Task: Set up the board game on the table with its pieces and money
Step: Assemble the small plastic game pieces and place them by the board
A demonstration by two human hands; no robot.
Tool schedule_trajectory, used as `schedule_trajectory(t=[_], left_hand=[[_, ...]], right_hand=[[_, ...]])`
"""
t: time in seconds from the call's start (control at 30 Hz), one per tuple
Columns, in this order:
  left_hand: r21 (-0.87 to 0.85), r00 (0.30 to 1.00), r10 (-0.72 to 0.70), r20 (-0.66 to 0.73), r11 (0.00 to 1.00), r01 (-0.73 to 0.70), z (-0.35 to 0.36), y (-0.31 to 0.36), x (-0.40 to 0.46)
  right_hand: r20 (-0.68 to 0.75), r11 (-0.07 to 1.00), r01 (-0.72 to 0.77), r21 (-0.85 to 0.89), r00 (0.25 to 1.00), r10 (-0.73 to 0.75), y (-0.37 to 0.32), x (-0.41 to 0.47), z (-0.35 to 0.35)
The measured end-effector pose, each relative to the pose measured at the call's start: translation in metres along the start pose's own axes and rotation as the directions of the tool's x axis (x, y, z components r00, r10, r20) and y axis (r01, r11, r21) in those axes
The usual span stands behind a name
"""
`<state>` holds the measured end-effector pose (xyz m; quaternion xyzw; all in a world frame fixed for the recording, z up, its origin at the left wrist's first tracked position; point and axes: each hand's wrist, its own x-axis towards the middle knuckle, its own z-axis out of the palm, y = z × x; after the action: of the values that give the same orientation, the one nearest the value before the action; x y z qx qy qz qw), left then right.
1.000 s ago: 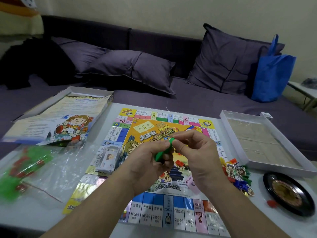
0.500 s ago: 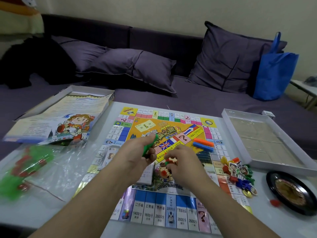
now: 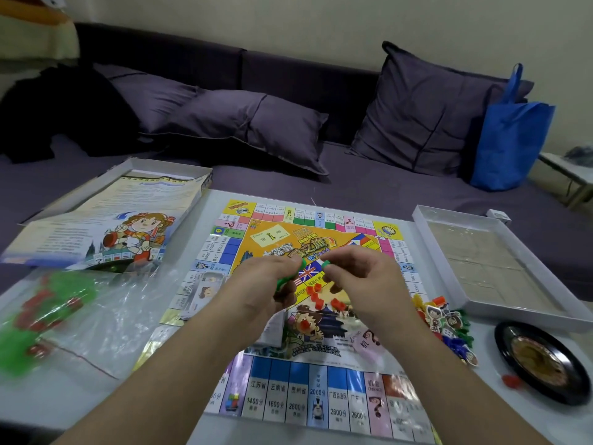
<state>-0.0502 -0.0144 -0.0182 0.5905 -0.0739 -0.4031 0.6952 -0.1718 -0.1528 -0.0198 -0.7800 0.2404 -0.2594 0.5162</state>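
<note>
White table (image 3: 96, 409), board (image 3: 321, 399) reading "CHANCE", left hand (image 3: 269, 284) gripping green pieces (image 3: 288, 277), right hand (image 3: 359, 281) pinching green bit (image 3: 326, 264)

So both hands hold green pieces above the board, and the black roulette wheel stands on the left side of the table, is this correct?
One detail is wrong. The left hand and right hand do hold green pieces above the board, but the head view shows the black roulette wheel on the right side of the table, near the white box tray.

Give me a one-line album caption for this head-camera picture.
Over the game board, the left hand and right hand each pinch green plastic pieces.
</note>
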Motion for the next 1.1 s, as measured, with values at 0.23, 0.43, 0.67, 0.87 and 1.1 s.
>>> schedule_trajectory(t=[0.23, 0.43, 0.67, 0.87, 1.1], left_hand=[[0.075, 0.99, 0.008, 0.139, 0.997, -0.019, 0.008, -0.001, -0.01], [0.107, 0.984, -0.003, 0.18, 0.994, -0.016, 0.013, 0.0, -0.015], [0.116, 0.975, 0.004, 0.223, 0.993, -0.031, 0.01, -0.002, -0.013], [0.037, 0.971, -0.046, 0.235, 0.999, 0.039, 0.009, -0.006, -0.014], [-0.062, 0.977, -0.007, 0.212, 0.998, 0.02, 0.02, -0.01, -0.013]], right_hand=[[0.059, 0.989, 0.019, 0.143, 0.998, -0.028, -0.008, -0.013, -0.012], [0.062, 0.99, 0.035, 0.136, 0.997, -0.043, -0.004, -0.015, -0.015], [0.053, 0.992, 0.056, 0.114, 0.997, -0.063, -0.004, -0.011, -0.014], [0.077, 0.994, 0.092, 0.061, 0.992, -0.097, -0.003, -0.01, -0.012], [-0.045, 0.995, -0.003, 0.104, 0.999, 0.008, -0.005, -0.019, 0.0]])
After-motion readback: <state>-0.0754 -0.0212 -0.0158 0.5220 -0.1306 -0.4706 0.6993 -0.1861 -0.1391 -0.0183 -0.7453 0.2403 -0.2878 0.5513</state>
